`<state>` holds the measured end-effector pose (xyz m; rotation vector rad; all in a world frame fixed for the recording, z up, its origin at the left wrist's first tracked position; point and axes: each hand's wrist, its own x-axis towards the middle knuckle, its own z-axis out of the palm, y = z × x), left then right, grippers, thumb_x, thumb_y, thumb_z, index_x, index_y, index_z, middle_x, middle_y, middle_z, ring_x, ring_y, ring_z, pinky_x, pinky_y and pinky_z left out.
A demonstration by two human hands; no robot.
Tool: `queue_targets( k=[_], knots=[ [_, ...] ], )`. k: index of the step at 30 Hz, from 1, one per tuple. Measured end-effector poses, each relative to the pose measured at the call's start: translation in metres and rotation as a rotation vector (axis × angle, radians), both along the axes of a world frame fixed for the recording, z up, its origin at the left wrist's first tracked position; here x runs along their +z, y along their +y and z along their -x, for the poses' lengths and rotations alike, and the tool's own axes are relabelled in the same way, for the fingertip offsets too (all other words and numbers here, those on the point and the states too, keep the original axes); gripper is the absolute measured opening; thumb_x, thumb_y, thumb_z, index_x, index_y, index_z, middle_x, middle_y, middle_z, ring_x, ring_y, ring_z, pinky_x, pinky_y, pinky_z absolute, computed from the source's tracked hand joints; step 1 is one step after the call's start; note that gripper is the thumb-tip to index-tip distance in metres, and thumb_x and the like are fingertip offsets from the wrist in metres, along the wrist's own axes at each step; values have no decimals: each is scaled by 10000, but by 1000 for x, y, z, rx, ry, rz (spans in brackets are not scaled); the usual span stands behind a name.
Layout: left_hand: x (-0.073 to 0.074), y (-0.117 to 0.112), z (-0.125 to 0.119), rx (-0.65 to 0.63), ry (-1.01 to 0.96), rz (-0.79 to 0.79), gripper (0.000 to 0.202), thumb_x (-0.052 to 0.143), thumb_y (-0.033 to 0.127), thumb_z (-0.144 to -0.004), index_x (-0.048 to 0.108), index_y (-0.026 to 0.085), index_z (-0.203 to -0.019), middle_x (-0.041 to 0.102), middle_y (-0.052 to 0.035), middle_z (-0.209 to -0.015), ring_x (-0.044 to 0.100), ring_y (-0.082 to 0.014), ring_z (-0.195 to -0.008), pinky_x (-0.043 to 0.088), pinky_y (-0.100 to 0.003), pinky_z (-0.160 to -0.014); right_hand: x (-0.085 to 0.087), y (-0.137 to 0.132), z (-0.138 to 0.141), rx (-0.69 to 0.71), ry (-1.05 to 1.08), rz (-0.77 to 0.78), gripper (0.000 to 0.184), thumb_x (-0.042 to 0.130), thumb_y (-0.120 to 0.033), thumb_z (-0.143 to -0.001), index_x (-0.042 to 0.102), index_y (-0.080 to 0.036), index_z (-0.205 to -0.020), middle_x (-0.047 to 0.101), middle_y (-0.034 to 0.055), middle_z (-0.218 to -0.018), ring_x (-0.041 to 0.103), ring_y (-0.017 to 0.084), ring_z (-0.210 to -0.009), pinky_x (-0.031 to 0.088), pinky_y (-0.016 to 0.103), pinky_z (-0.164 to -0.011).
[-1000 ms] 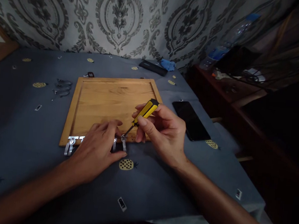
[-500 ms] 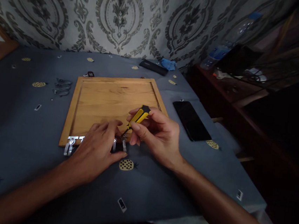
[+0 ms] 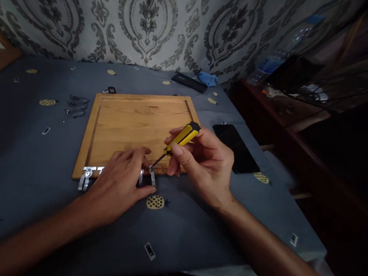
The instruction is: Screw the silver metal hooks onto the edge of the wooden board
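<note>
A wooden board with a raised frame (image 3: 140, 120) lies flat on the table. Along its near edge runs a silver metal hook rail (image 3: 93, 169), its hooks hanging over the edge. My left hand (image 3: 119, 181) presses down over the rail's middle, covering much of it, thumb and fingers on either side of the right part. A yellow-and-black screwdriver (image 3: 183, 138) is pinched between the thumb and fingers of my right hand (image 3: 209, 164). It slants down to the left, its tip at the rail's rightmost hook (image 3: 153, 177). Whether the tip sits in a screw I cannot tell.
Several loose dark hooks (image 3: 77, 107) lie left of the board. A black phone (image 3: 235, 148) rests to the right. Behind the board are a black case (image 3: 189, 82) and a blue cloth (image 3: 207, 78). A plastic bottle (image 3: 283, 52) stands beyond the table's right side.
My right hand has shifted up and to the right with the screwdriver, which leans over more and shows more of its shaft. My left hand stays in place.
</note>
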<state>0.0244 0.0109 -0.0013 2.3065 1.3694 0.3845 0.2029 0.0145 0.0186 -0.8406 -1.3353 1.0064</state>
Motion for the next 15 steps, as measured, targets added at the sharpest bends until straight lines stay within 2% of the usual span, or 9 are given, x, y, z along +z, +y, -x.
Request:
queue_targets(
  k=[3, 7, 11, 15],
  knots=[
    [0, 0, 0, -5, 2, -13, 651, 819, 267, -742, 441, 181, -1266, 674, -94, -1126, 601, -344, -1095, 473, -497, -930, -3, 0, 0, 20, -2, 27, 218, 743, -368, -844, 647, -201, -946, 590, -78, -580, 612, 70, -430, 472, 162, -387],
    [0, 0, 0, -3, -6, -3, 634, 822, 260, -738, 444, 197, -1243, 678, -79, -1114, 602, -339, -1095, 473, -486, -923, -5, -1, -1, 31, -11, 50, 206, 743, -352, -844, 664, -201, -961, 664, -38, -718, 594, 50, -434, 479, 169, -410],
    [2, 0, 0, -12, -18, 11, 602, 809, 245, -752, 438, 209, -1225, 674, -72, -1118, 606, -328, -1078, 475, -483, -916, -6, 0, -1, 43, 1, 78, 202, 742, -344, -842, 652, -199, -951, 638, -46, -691, 589, 52, -443, 484, 168, -422],
    [3, 1, -1, -17, -13, 4, 570, 807, 239, -743, 451, 207, -1186, 671, -74, -1092, 620, -329, -1047, 484, -498, -906, -3, 5, 6, 61, 14, 109, 296, 823, -346, -749, 594, -202, -868, 641, -33, -817, 550, 35, -456, 470, 162, -387]
  ],
)
